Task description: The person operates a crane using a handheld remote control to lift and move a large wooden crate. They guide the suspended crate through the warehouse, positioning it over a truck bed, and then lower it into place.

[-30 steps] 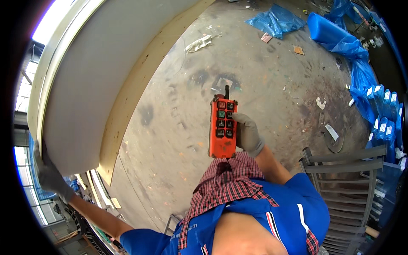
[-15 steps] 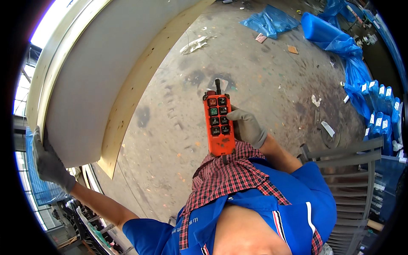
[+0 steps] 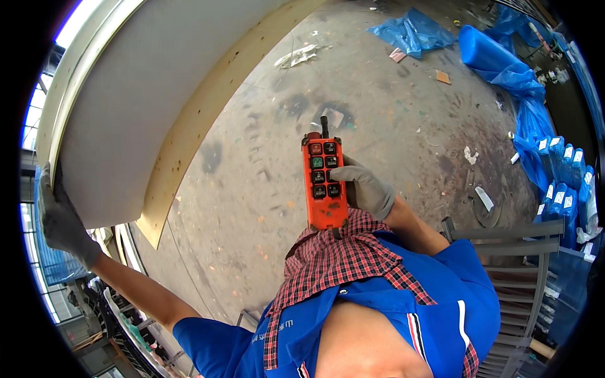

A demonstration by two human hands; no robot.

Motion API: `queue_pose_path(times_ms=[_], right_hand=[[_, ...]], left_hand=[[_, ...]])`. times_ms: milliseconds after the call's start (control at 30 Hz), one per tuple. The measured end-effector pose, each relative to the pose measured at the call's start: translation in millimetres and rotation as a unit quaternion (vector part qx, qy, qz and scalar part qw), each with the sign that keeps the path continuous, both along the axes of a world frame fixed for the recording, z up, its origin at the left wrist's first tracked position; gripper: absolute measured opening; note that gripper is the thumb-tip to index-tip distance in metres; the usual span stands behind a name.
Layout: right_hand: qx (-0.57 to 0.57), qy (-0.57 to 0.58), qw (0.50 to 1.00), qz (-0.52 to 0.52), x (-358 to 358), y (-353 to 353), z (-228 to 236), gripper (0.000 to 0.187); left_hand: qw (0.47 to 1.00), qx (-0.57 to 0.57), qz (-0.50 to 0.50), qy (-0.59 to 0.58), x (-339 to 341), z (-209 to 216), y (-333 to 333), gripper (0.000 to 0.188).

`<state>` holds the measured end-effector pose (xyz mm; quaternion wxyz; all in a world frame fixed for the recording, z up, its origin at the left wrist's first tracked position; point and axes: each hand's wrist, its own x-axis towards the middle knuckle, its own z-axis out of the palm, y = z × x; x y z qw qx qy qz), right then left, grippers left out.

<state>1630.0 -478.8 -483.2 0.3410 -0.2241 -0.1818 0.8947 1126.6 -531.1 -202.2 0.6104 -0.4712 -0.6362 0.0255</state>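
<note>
My right hand (image 3: 367, 189), in a grey work glove, is closed around an orange-red handheld remote control (image 3: 327, 211). Its stubby black antenna points away from me, and two columns of buttons face up. The right thumb lies over a button in the right column. Far to the left, my gloved left hand (image 3: 62, 220) grips the near end of a large pale grey panel (image 3: 135, 120) by its edge. Light wooden strips (image 3: 183, 135) run along the panel's sides. It stands tall beside me, curved by the lens, and its far end is out of view.
Blue plastic sheeting (image 3: 413, 31) and a blue wrapped roll (image 3: 491, 53) lie on the stained concrete floor (image 3: 277, 195). Several blue wrapped bundles (image 3: 561, 201) stand at the right. Next to them is a grey slatted rack (image 3: 517, 264). Scraps litter the floor.
My left hand and the panel's near end have shifted slightly left and away from me. The right thumb has moved inward from the remote's edge onto a button.
</note>
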Motion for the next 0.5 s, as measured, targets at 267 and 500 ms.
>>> queue_pose_path(times_ms=[267, 500], right_hand=[[-0.003, -0.001, 0.999, 0.037, 3.5, -4.5, 2.5, 0.068], [0.030, 0.014, 0.994, 0.106, -18.5, -52.8, -23.6, 0.082]], left_hand=[[0.996, 0.000, 0.064, -0.063, 6.0, -0.3, 14.2, 0.037], [0.992, 0.022, -0.069, -0.103, 17.9, -10.3, 3.0, 0.035]])
